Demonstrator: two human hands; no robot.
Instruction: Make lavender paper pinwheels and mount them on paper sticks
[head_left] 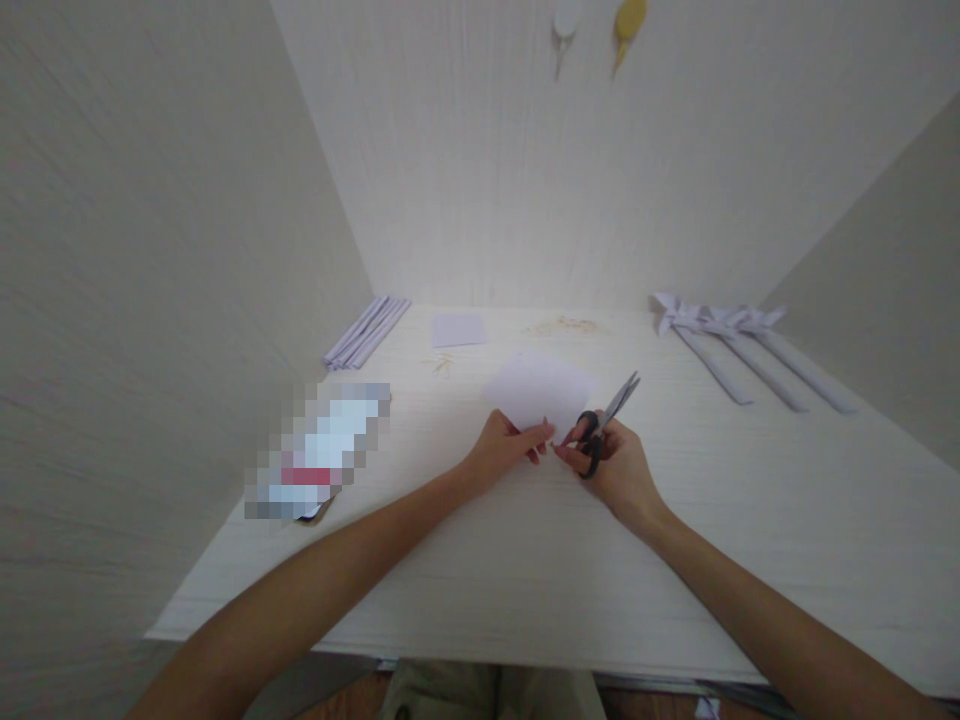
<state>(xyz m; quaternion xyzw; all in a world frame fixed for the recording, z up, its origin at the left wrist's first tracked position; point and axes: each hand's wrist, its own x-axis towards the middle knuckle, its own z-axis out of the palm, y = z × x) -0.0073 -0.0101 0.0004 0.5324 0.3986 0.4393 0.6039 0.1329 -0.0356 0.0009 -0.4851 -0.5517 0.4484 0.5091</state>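
Observation:
My left hand [504,447] pinches the near edge of a white sheet of paper [538,388] that hovers just over the white table [525,560]. My right hand [615,465] grips black-handled scissors [607,418] by the loops. Their blades point up and to the right, away from the paper. The fingertips of both hands nearly meet at the paper's near corner.
Several rolled paper sticks [367,332] lie at the back left, and a small paper square [459,329] sits beside them. Paper bow-topped rolls [739,345] lie at the back right. A blurred packet [322,452] rests at the left. Walls enclose three sides.

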